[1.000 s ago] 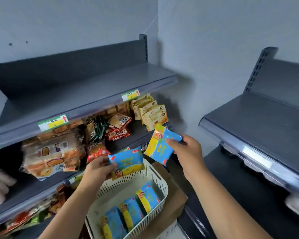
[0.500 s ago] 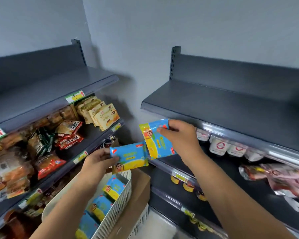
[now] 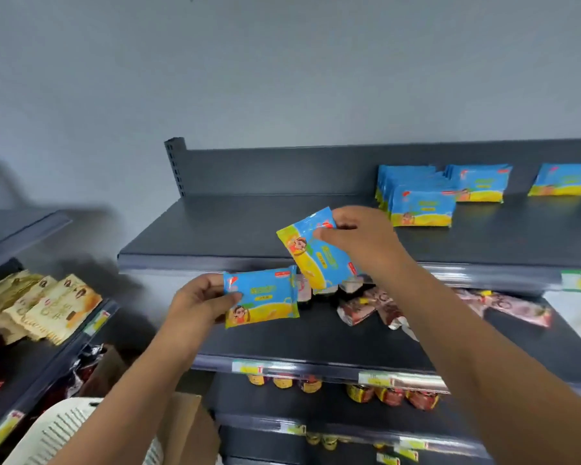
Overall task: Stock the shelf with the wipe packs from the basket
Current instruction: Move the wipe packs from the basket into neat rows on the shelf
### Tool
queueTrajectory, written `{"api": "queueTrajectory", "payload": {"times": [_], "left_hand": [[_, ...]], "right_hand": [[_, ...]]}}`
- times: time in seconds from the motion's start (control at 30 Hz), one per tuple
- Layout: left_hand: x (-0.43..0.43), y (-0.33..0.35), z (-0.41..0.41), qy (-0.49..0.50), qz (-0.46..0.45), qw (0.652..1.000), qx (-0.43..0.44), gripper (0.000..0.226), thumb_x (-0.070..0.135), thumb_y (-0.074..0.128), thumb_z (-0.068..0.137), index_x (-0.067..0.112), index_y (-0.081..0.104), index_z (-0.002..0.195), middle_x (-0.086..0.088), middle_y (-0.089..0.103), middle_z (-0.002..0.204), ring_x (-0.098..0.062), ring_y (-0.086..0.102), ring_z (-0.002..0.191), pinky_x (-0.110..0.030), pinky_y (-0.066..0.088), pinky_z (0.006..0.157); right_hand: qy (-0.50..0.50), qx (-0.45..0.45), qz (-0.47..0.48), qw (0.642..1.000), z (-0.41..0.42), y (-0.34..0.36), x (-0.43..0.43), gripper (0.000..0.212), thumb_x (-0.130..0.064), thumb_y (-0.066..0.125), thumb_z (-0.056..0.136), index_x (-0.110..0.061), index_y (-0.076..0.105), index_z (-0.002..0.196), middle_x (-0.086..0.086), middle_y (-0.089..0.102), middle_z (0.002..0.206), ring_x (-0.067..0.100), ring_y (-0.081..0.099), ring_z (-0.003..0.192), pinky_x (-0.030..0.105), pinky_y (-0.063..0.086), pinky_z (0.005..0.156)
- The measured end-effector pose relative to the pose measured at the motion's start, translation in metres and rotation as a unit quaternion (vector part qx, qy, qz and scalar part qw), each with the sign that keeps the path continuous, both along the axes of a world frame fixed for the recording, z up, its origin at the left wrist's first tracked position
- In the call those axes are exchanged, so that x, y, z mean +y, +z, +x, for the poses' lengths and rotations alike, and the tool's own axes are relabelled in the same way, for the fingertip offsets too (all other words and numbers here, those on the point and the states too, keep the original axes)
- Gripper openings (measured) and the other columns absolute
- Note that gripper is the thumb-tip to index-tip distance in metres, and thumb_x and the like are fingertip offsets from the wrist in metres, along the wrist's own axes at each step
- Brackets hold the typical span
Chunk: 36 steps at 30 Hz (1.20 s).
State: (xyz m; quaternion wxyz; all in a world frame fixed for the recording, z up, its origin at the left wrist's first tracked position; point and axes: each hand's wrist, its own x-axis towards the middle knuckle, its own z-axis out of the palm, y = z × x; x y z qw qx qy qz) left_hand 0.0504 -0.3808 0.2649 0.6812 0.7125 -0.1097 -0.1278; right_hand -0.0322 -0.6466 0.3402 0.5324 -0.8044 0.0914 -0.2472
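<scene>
One wipe pack is pinched in the right hand, a second pack gripped in the left hand; each is best stood upright beside the shelved row.

Hands: left grips wipe pack; right grips tilted pack.

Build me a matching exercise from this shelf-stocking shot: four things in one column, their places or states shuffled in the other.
Things:
1. right-hand pack
2. left-hand pack
3. stocked wipe packs
4. basket

Places or states:
A. bottom left corner of the view
B. standing on the top shelf
C. tilted, in front of the top shelf's front edge
D. nearly level, in front of the second shelf

Pairs: 1-C, 2-D, 3-B, 4-A
</scene>
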Motion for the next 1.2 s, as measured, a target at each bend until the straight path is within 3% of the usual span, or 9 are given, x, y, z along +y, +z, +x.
{"api": "queueTrajectory", "payload": {"times": [0.1,0.27,0.4,0.47,0.67,0.8,0.9,1.0,1.2], "left_hand": [[-0.053,0.018,-0.010,-0.040,-0.001,0.999,-0.023,0.017,-0.006,0.071,0.089,0.004,0.070,0.103,-0.011,0.080,0.095,-0.019,0.077,0.079,-0.027,0.064,0.071],[-0.138,0.039,-0.036,-0.071,-0.005,0.996,-0.046,0.019,-0.004,0.073,0.088,0.008,0.072,0.103,-0.008,0.081,0.096,-0.022,0.077,0.082,-0.033,0.062,0.076],[-0.200,0.050,-0.057,-0.076,-0.012,0.996,-0.052,0.020,-0.006,0.073,0.088,0.008,0.072,0.102,-0.007,0.081,0.096,-0.020,0.077,0.078,-0.035,0.064,0.077],[-0.228,0.052,-0.069,-0.078,-0.018,0.995,-0.055,0.020,-0.007,0.072,0.088,0.009,0.071,0.100,-0.005,0.081,0.093,-0.015,0.077,0.074,-0.029,0.064,0.070],[-0.303,0.051,-0.100,-0.077,-0.054,0.994,-0.054,0.020,-0.005,0.073,0.089,0.006,0.069,0.105,-0.004,0.081,0.094,-0.018,0.078,0.083,-0.026,0.062,0.068],[-0.345,0.057,-0.113,-0.089,-0.051,0.993,-0.060,0.024,-0.003,0.075,0.088,0.002,0.067,0.110,-0.005,0.081,0.097,-0.019,0.078,0.086,-0.034,0.063,0.078],[-0.373,0.065,-0.118,-0.107,-0.053,0.991,-0.061,0.021,-0.003,0.075,0.089,0.005,0.067,0.106,-0.004,0.081,0.097,-0.016,0.078,0.087,-0.025,0.062,0.071],[-0.403,0.069,-0.118,-0.123,-0.045,0.989,-0.064,0.020,-0.003,0.076,0.088,0.007,0.067,0.102,-0.004,0.081,0.096,-0.015,0.078,0.085,-0.022,0.061,0.070],[-0.461,0.063,-0.110,-0.133,-0.037,0.988,-0.068,0.019,-0.002,0.078,0.087,0.007,0.067,0.100,0.003,0.080,0.085,-0.010,0.078,0.079,-0.017,0.058,0.067]], "right_hand": [[-0.037,-0.003,-0.027,0.999,-0.026,0.016,-0.049,0.049,-0.028,0.084,0.081,0.011,0.054,0.082,0.013,0.043,0.069,0.017,0.041,0.062,0.031,0.035,0.055],[-0.070,-0.033,-0.035,0.996,-0.078,0.034,-0.124,0.051,-0.020,0.083,0.082,-0.007,0.036,0.065,0.008,0.025,0.072,0.020,0.025,0.066,0.031,0.022,0.061],[-0.089,-0.027,-0.023,0.995,-0.114,0.040,-0.187,0.052,-0.024,0.085,0.080,0.003,0.042,0.070,0.008,0.035,0.072,0.019,0.035,0.066,0.032,0.031,0.062],[-0.104,-0.021,-0.026,0.994,-0.128,0.043,-0.217,0.047,-0.025,0.086,0.080,-0.007,0.047,0.062,0.004,0.040,0.068,0.016,0.040,0.065,0.031,0.035,0.063],[-0.123,-0.031,-0.101,0.987,-0.164,0.057,-0.285,0.052,-0.025,0.084,0.082,-0.007,0.039,0.064,0.008,0.029,0.068,0.018,0.027,0.063,0.031,0.026,0.058],[-0.132,-0.024,-0.099,0.986,-0.172,0.059,-0.321,0.052,-0.043,0.082,0.073,0.004,0.062,0.084,0.029,0.064,0.086,0.039,0.057,0.066,0.047,0.051,0.063],[-0.149,-0.029,-0.119,0.981,-0.175,0.059,-0.342,0.062,-0.050,0.077,0.071,0.006,0.064,0.095,0.032,0.065,0.098,0.037,0.064,0.070,0.047,0.055,0.065],[-0.168,-0.034,-0.135,0.976,-0.175,0.061,-0.360,0.044,-0.039,0.079,0.080,0.002,0.068,0.093,0.029,0.066,0.092,0.031,0.063,0.068,0.050,0.056,0.065],[-0.197,-0.038,-0.154,0.968,-0.166,0.065,-0.393,0.015,-0.025,0.078,0.088,-0.011,0.075,0.088,0.011,0.061,0.071,0.011,0.052,0.064,0.029,0.042,0.061]]}}
